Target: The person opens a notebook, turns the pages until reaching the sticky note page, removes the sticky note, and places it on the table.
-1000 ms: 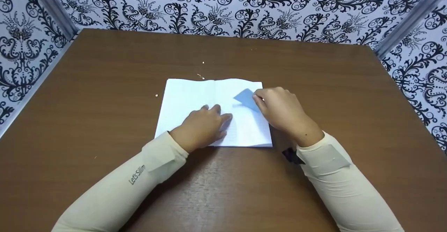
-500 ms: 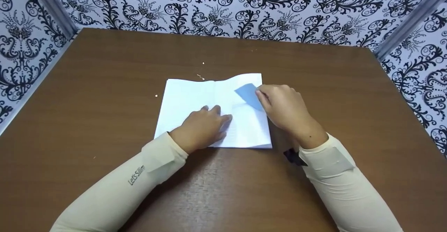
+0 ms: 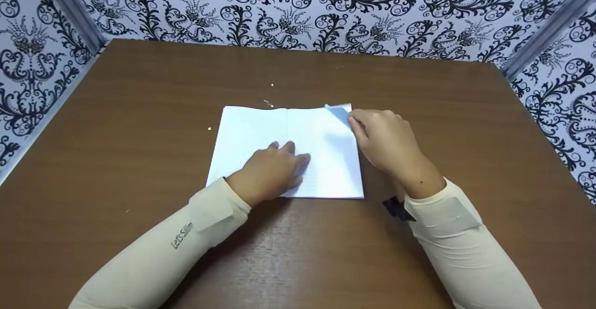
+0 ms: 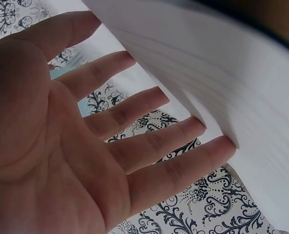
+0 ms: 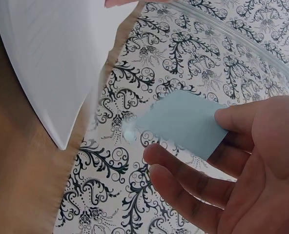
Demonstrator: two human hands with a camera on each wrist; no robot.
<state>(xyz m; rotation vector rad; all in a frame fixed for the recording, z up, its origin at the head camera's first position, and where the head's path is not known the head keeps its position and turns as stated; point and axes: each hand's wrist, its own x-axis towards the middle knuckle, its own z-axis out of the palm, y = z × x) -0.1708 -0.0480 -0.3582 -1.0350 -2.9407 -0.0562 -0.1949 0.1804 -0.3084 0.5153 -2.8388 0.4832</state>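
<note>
An open notebook [image 3: 247, 130] with white, faintly ruled pages lies on the brown table. My left hand [image 3: 267, 171] rests across its middle, fingers spread; in the left wrist view the fingertips [image 4: 196, 125] press against the paper. At the upper right corner of the right page, my right hand [image 3: 387, 141] pinches a light blue square sticky note [image 3: 339, 112] by one corner. The right wrist view shows that note [image 5: 183, 122] between thumb and index finger, apart from the notebook, with the other fingers loosely bent below.
The wooden table [image 3: 139, 85] stretches out on all sides of the notebook. Several tiny pale crumbs lie beyond and left of it. White walls [image 3: 279, 16] with black floral scrolls enclose the back and sides.
The sticky note has come away from the right page, drawn up toward its far right corner by my right hand. That page lifted at its top, then settled. My left hand has stayed put.
</note>
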